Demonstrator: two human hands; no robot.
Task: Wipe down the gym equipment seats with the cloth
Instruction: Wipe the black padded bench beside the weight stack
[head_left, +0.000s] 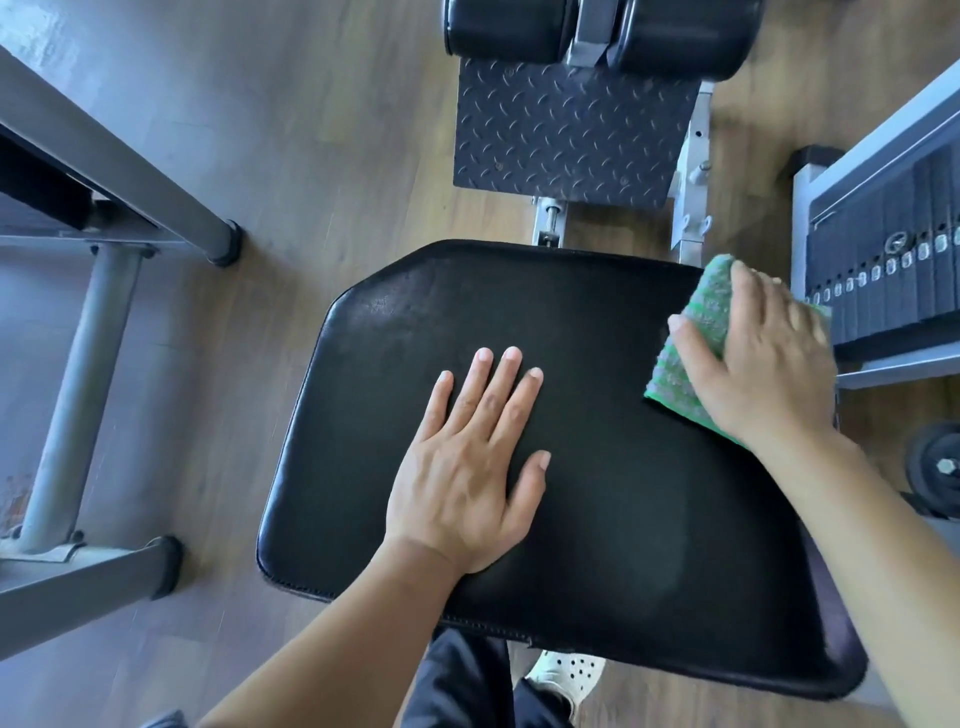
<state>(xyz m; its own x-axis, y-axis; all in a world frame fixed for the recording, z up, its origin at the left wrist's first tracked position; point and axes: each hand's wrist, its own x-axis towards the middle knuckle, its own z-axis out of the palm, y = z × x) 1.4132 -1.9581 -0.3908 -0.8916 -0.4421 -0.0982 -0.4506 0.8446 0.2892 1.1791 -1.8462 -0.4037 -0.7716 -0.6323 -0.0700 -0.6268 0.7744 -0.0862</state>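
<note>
Smooth black padded seat; nubby green cloth at its far-right corner, clutched by right hand; left hand flat on seat.

head view | faces steeply down | close above seat

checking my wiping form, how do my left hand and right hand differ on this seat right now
The left hand lies flat, fingers straight and spread; the right hand bends its fingers over the green cloth. The left hand holds nothing; the right hand holds the cloth. The left hand rests near the middle of the black seat pad; the right hand is at its far right edge. Both are bare, on the same pad.
</note>
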